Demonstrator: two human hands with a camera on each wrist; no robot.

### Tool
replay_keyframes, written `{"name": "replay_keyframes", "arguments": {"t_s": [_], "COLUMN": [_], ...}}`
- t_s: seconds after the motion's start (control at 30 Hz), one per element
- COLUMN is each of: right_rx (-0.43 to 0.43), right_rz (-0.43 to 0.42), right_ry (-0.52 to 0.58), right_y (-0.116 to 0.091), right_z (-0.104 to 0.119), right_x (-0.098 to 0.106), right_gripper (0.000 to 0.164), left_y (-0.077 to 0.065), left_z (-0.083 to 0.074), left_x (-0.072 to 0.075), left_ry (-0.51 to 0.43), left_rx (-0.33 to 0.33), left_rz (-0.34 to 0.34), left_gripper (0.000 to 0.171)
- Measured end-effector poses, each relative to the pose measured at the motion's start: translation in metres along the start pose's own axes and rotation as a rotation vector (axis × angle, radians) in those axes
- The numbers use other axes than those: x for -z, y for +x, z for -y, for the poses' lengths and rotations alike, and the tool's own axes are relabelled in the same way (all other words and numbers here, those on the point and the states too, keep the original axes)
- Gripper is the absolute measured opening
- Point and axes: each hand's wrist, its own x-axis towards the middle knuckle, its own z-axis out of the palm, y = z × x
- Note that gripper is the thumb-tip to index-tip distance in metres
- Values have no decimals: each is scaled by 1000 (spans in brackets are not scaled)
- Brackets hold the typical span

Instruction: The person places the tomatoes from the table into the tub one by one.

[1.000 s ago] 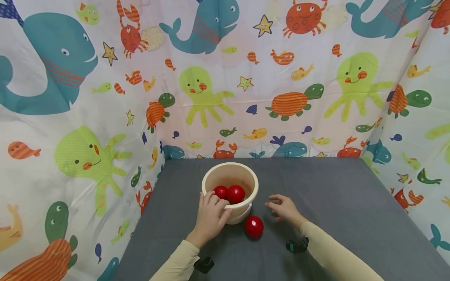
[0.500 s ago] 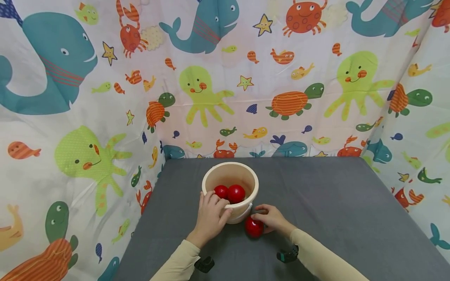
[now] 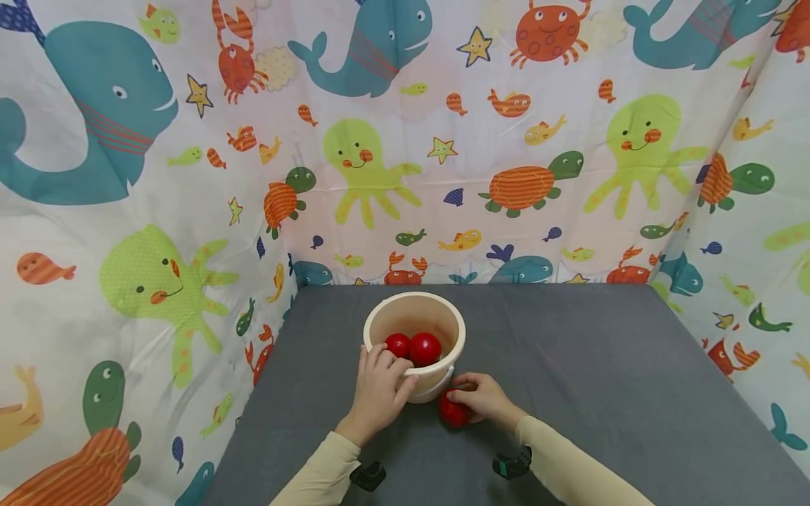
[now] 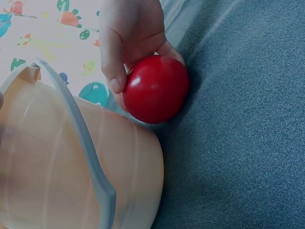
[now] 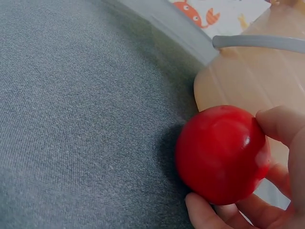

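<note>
A cream bucket with a grey handle stands upright on the table, and two shiny red balls lie inside it. My left hand grips the bucket's near rim, its fingers bent over the edge. Just right of the bucket's base, my right hand holds a third red ball between thumb and fingers. In the left wrist view this glossy ball is close beside the bucket wall, low over the cloth. The hand hides part of it in the head view.
Dark grey cloth covers the table. A white curtain printed with sea animals stands behind and along both sides. Each wrist carries a black band with a small device.
My right hand has come in leftward to the red ball beside the bucket and taken hold of it. My left hand has kept its place on the rim.
</note>
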Motion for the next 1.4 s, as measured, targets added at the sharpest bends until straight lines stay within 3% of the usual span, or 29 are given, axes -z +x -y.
{"name": "replay_keyframes", "arguments": {"t_s": [0.8,1.17,1.4], "right_rx": [11,-25,-21], "right_rz": [9,-93,-111], "right_ry": [92,68,31], "right_y": [2,5,11], "right_z": [-7,-3,10], "right_x": [8,50,82], "right_gripper": [36,34,39], "left_y": [0,1,1], "left_z": [-1,-3,-3], "left_x": [0,4,2], "left_ry": [6,-17,-3], "left_rx": [-19,2,-11], "left_rz": [-32,3,-20], "left_gripper": [14,16,15]}}
